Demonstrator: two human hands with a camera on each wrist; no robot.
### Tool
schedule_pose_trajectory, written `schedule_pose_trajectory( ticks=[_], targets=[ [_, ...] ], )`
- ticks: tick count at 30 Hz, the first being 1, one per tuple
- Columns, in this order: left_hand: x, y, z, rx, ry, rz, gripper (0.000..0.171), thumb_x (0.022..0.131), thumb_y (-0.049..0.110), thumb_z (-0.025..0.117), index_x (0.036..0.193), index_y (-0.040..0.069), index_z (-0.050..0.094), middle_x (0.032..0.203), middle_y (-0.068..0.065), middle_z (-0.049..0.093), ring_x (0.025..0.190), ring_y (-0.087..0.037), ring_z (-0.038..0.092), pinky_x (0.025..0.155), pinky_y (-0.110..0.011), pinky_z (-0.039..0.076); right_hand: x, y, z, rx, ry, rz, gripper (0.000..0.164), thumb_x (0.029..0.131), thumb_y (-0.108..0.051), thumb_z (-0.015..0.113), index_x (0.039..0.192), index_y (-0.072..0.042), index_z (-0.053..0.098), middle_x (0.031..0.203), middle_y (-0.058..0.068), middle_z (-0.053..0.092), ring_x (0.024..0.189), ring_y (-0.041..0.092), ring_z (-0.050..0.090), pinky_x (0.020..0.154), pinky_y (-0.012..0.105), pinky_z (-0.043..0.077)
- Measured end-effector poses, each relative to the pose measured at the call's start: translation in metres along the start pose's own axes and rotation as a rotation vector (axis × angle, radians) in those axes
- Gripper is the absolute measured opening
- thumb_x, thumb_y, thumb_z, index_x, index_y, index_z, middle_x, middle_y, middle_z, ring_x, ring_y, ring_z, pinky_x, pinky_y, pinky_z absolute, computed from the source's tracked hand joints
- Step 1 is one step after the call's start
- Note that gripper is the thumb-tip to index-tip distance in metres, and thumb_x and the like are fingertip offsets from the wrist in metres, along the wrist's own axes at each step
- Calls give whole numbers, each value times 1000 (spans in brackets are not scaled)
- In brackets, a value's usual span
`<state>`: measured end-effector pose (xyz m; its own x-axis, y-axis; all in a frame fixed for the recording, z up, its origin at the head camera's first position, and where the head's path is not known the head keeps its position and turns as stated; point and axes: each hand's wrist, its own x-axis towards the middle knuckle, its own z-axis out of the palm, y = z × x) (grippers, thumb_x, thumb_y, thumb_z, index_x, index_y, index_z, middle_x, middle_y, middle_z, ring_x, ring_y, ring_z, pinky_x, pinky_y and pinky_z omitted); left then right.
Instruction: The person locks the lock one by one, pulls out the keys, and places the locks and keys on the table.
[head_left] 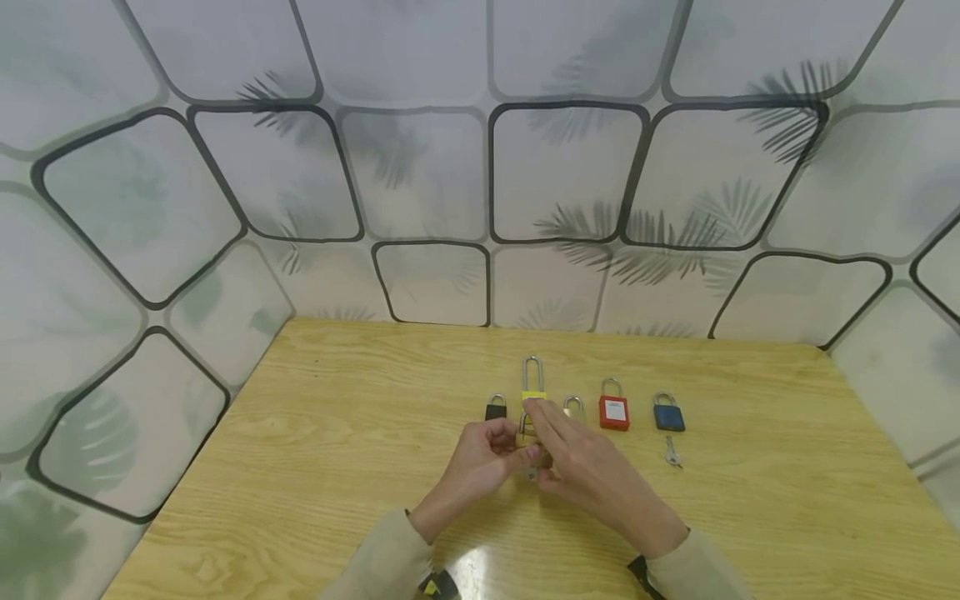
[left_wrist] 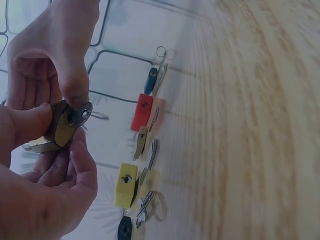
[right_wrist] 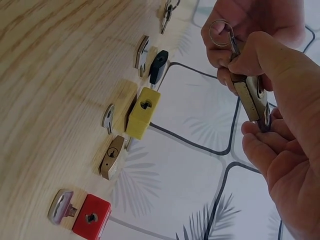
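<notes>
My left hand (head_left: 480,458) grips a brass padlock (left_wrist: 64,130) by its body, thumb on one face and fingers beneath. A key (left_wrist: 80,116) sits at the padlock's keyhole end, its round bow sticking out with a thin ring (right_wrist: 220,33). My right hand (head_left: 596,471) spans the same padlock. Its thumb presses at the key end, while its fingers lie over the shackle end. The shackle (head_left: 522,422) shows partly between the hands in the head view; fingers cover the rest, and I cannot tell whether it is locked.
Behind the hands lies a row of padlocks: black (head_left: 496,407), yellow with a long shackle (head_left: 535,395), small brass (head_left: 573,407), red with a white label (head_left: 614,412), and blue (head_left: 669,417). A key (head_left: 672,453) lies before the blue one. A patterned backdrop rises behind the wooden table (head_left: 360,375).
</notes>
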<state>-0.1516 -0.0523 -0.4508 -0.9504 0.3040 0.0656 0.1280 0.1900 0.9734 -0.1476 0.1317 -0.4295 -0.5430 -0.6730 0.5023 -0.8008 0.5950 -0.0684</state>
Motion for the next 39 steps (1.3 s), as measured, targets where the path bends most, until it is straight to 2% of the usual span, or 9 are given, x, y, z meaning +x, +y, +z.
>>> schedule_pose_trajectory(
  ticks=[6,11,15,20,25,32,36,39],
  targets=[
    [0,0,-1,3,-5,11,19,83,16,77,91,0,71,85,-16,76,69,-12,68,64,-27,57,0,0,0,4,-1,2,77,64,-3,69,136,9,46,135,22,55,117,30,55,75,35,60],
    [0,0,-1,3,-7,0,20,83,17,77,92,0,72,86,-16,76,71,-12,69,66,-29,58,-1,0,1,4,4,1,77,63,-4,69,136,9,46,134,22,56,110,27,59,66,31,60],
    [0,0,-1,6,-4,6,21,83,17,77,93,-1,72,86,-17,76,71,-13,69,68,-31,58,-1,0,2,13,10,1,76,64,-3,69,135,9,47,134,21,56,88,18,60,54,24,55],
    [0,-1,-1,17,5,-7,21,82,17,78,92,0,72,86,-17,76,70,-13,68,67,-31,58,-2,-1,3,22,7,8,75,65,-4,69,136,9,47,136,20,55,68,11,50,47,19,47],
    [-1,-2,-1,9,2,-24,18,82,15,78,92,1,72,86,-15,76,70,-12,68,67,-31,57,-2,-1,3,26,-9,19,76,66,-5,71,137,8,46,137,20,54,72,11,54,52,22,54],
    [0,-3,-1,15,-1,-11,17,83,15,77,92,2,72,86,-13,76,69,-10,68,67,-32,57,-2,0,2,34,-26,19,77,67,-6,72,138,8,46,137,22,55,101,22,62,66,29,61],
    [0,-3,-1,32,-6,4,16,84,15,76,90,1,71,82,-13,75,64,-8,63,60,-25,53,-2,0,1,32,-31,22,77,67,-8,74,138,7,46,135,22,56,91,18,64,64,27,61],
    [0,-3,-1,43,-8,2,17,84,17,76,89,1,71,80,-12,74,63,-8,62,59,-25,52,-3,0,1,34,-32,27,77,68,-9,75,138,6,47,135,22,57,78,13,61,60,26,60]
  ],
)
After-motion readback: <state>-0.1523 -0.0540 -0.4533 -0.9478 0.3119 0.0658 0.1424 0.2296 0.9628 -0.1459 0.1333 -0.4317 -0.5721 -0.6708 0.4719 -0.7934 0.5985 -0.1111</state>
